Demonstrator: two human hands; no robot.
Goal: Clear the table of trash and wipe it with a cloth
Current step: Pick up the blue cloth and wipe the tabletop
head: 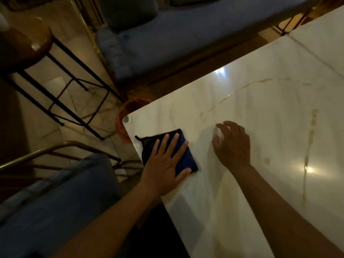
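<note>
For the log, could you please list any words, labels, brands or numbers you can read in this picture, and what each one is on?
None: no text can be read anywhere in this view.
The cloth under the left hand shows no label.
The table bears only marble veins and stains; the right hand hovers over it.
The small round stud at the table's corner is too blurred to read.

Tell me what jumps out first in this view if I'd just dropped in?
The left hand lies flat on a dark blue cloth near the corner of the white marble table. The right hand rests beside it, fingers curled on the bare top. An orange-red bin sits on the floor just past that corner.
</note>
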